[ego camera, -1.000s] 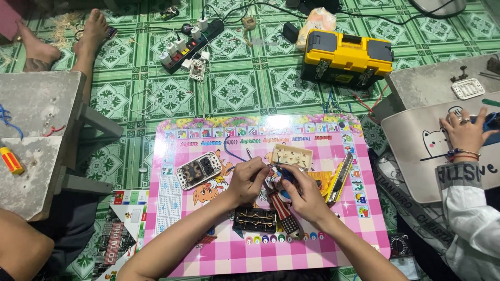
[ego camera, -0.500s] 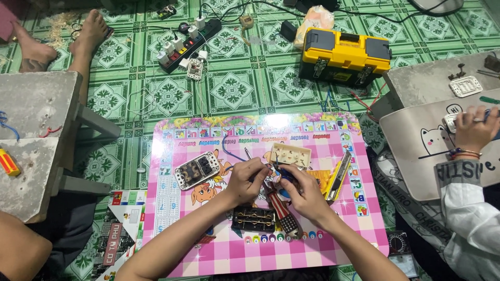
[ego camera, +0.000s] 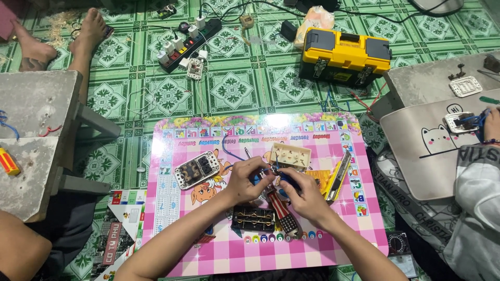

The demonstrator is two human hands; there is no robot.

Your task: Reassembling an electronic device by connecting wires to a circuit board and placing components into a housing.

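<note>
My left hand (ego camera: 249,180) and my right hand (ego camera: 303,195) meet over the middle of a pink checked children's table (ego camera: 208,250). Together they pinch a small blue part with thin blue wires (ego camera: 277,173) between the fingertips. Under my right hand lies a red-handled tool with a striped grip (ego camera: 281,211). A dark open socket base (ego camera: 253,218) rests just below my left hand. Farther up sit a cream socket housing (ego camera: 290,156) and a white switch plate with dark insides (ego camera: 197,169). A yellow utility knife (ego camera: 337,169) lies right of my right hand.
A yellow and black toolbox (ego camera: 345,56) and a power strip with plugs (ego camera: 188,42) sit on the green tiled floor. Grey stools (ego camera: 36,135) stand at left. Another person's sleeve (ego camera: 476,177) rests on a grey cat-print board (ego camera: 422,151) at right. Bare feet (ego camera: 88,31) show at top left.
My hands stay over the table's middle, with only small finger shifts on the blue part. The other person's hand at right has moved toward the frame's edge.
</note>
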